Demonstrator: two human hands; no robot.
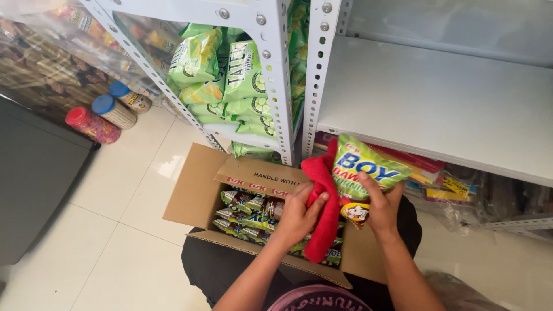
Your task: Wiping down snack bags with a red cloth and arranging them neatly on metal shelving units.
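Head view, looking down: both forearms are extended forward over an open cardboard box (196, 190) that is set on the tiled floor (115, 242) in front of the person. The left hand (299, 213) is raised above the box, palm turned inward, its fingers (315, 203) curled and clamped on a red cloth (322, 213). The cloth is soft and plush-looking, bunched at the top and hanging down in a long fold over the box opening. The right hand (381, 207) is held just beside it, wrist bent upward, fingers closed around the lower edge of a snack packet (364, 167). The packet is held tilted above the right side of the box, touching the cloth; it is of glossy film, mostly green with blue lettering, a yellow patch and a small cartoon figure at its lower end. More packets (247, 213) of the same glossy kind are seen packed in rows inside the box, whose brown flaps are folded outward. A white perforated metal rack (276, 69) is noted behind, its left bay filled with light green snack bags (230, 75); a bare white shelf (438, 98) is seen at right. Three cylindrical jars (106, 115), capped blue and red, are lying on the floor at left.
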